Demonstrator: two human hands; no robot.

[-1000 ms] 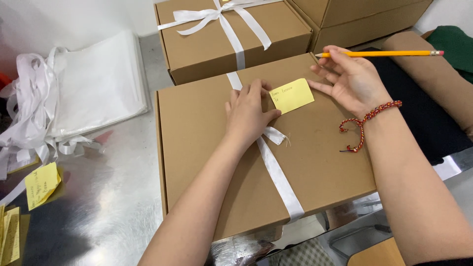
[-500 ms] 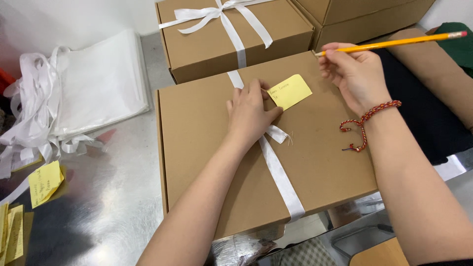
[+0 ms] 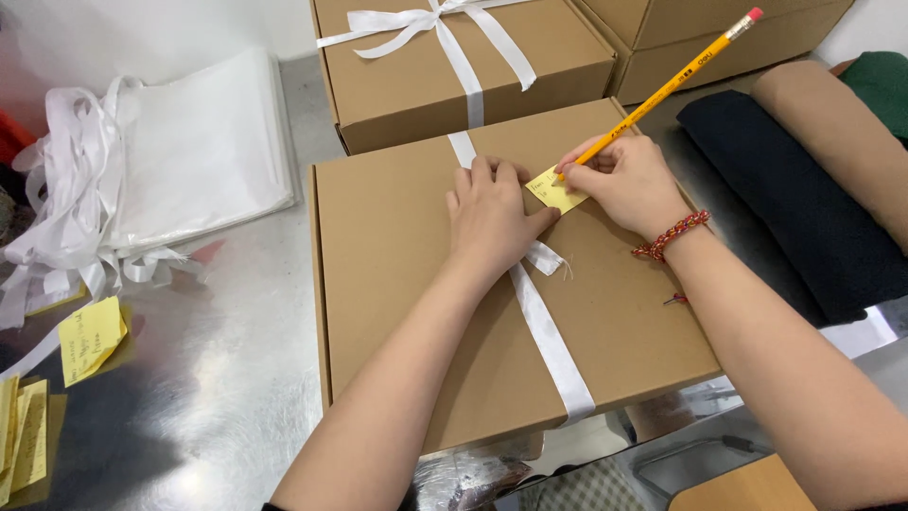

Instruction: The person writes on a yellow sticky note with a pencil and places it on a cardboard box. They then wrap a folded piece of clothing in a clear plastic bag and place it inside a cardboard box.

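Right, left hand (image 3: 492,213) lies flat, palm down, fingers spread on the matte brown cardboard box (image 3: 397,284), covering the white satin ribbon (image 3: 549,345) where it crosses the lid. Just right of its thumb sits a small yellow sticky note (image 3: 553,189), stuck on the lid. Right hand (image 3: 624,185) is closed in a writing grip on a yellow pencil (image 3: 676,80), tip on the note, pink eraser up and away. Beaded red bracelet (image 3: 672,237) on that wrist. Beyond both hands: second closed box (image 3: 397,85) with a ribbon bow; contents of either box not visible. Left of the left hand: loose ribbon tangle (image 3: 57,208), stack of clear bags (image 3: 208,151), more yellow notes (image 3: 90,336) on shiny metal table (image 3: 218,378). Writing on the note too small to read.
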